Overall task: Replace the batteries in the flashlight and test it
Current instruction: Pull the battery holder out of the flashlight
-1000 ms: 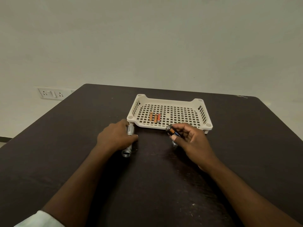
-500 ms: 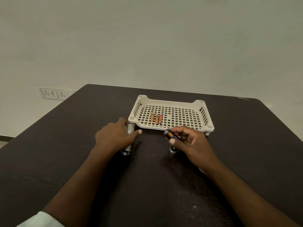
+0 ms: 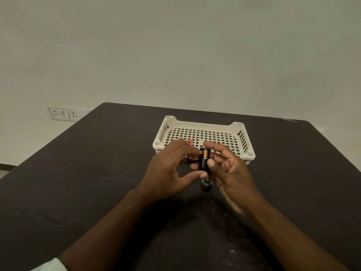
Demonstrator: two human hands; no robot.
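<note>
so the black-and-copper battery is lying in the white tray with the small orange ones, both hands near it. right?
Not quite. The head view shows the black-and-copper battery held upright between the left hand and the right hand, above the table in front of the white tray, not lying in it. The small orange ones are in the tray.

dark table (image 3: 78, 182), white tray (image 3: 203, 125), small cap (image 3: 206, 185)

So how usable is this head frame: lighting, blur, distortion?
Head view: dim, flat light; the dark brown table swallows shadow detail; the black-and-copper battery reads sharp, the right hand is slightly smeared at its wrist edge; wide-angle splay bends the table edges.
</note>
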